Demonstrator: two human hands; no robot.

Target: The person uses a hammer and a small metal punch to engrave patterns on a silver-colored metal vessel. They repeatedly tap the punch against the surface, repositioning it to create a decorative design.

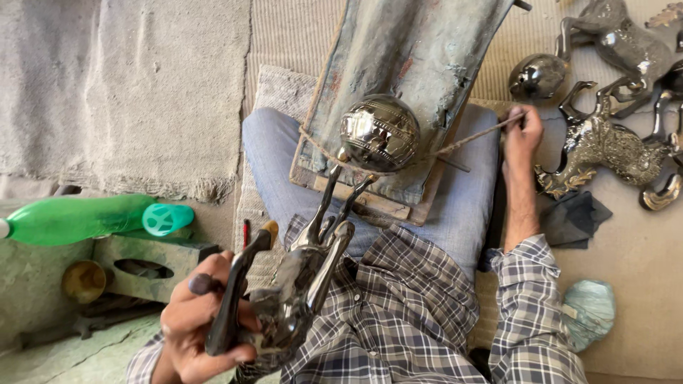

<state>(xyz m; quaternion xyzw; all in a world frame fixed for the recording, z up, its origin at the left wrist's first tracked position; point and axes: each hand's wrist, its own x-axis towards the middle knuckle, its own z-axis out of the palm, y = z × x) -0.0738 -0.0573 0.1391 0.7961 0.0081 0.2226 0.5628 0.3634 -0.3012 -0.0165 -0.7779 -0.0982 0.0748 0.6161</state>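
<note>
Left hand point(203, 323) grip is clamped on a dark polished metal horse figurine point(302, 284); right hand point(523, 135) grip pinches a taut brown cord point(473, 136).

Your left hand point(203, 323), lower left of frame, grips a dark metal horse figure point(299, 284) and a dark-handled tool point(235, 291). The figure's forelegs meet a polished embossed ball point(379, 133) at centre, resting on a worn board point(413, 78). Your right hand point(523, 135), at right, pulls a cord point(469, 139) looped around the ball. Finished horse figures point(612, 142) lie upper right.
</note>
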